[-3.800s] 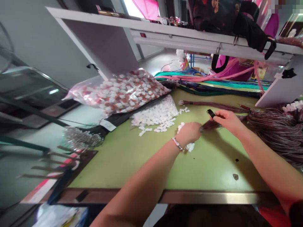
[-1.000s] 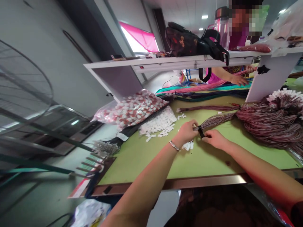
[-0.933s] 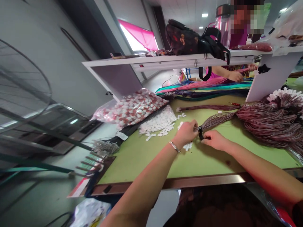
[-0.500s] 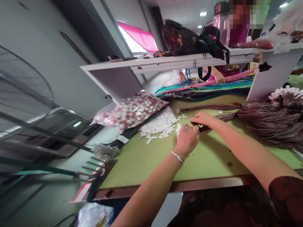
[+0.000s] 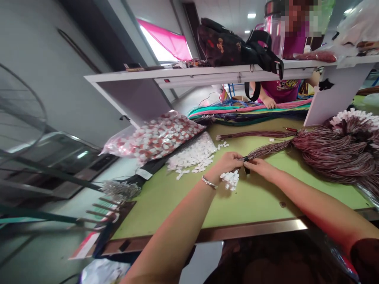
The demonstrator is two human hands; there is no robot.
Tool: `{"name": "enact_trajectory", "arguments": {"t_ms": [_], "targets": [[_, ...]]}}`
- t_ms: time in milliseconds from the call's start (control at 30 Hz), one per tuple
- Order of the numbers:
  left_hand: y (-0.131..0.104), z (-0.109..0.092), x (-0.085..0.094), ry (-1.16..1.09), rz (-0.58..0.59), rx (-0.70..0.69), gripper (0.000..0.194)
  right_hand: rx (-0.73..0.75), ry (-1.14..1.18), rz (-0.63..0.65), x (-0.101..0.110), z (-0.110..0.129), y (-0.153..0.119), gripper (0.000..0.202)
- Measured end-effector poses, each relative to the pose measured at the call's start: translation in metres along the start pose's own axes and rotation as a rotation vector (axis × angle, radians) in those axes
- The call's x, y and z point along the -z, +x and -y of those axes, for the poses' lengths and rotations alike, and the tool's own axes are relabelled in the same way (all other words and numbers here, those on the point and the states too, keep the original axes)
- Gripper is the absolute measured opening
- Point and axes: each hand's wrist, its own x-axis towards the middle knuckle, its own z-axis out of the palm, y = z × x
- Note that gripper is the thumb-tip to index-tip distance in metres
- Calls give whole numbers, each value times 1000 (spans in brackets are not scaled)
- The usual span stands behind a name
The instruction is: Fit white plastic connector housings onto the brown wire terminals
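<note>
- Currently, the left hand point(image 5: 228, 161) pinches the wire bundle point(image 5: 268, 149) near its end — fingers drawn together, just beside the black strip point(image 5: 247, 170).
- The right hand point(image 5: 262, 167), close by, seems to pinch the strip where it hangs below the bundle.
- From the left hand, the bundle runs behind the right hand to the big wire heap point(image 5: 328, 154).
- White connectors point(image 5: 230, 180) lie just below the left hand; I cannot tell whether they belong to this bundle.
- For a neat wrap, the left grip should probably stay firm, keeping the wires gathered.
- The right hand would do best pulling the strip taut, turns overlapping — snug, and clear of the connectors.
</note>
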Motion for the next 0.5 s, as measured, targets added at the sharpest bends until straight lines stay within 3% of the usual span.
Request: {"name": "enact_trajectory", "arguments": {"t_ms": [133, 200, 300, 500], "targets": [[-4, 2, 0, -80, 155, -15, 30, -109, 277, 127, -7, -5, 4, 36], [-8, 2, -2, -2, 84, -69, 30, -182, 314, 141, -8, -1, -1, 31], [-13, 2, -8, 208, -120, -199, 29, -217, 353, 62, -9, 12, -13, 21], [-15, 14, -23, 751, -282, -408, 26, -294, 452, 36, -18, 19, -19, 14]]}}
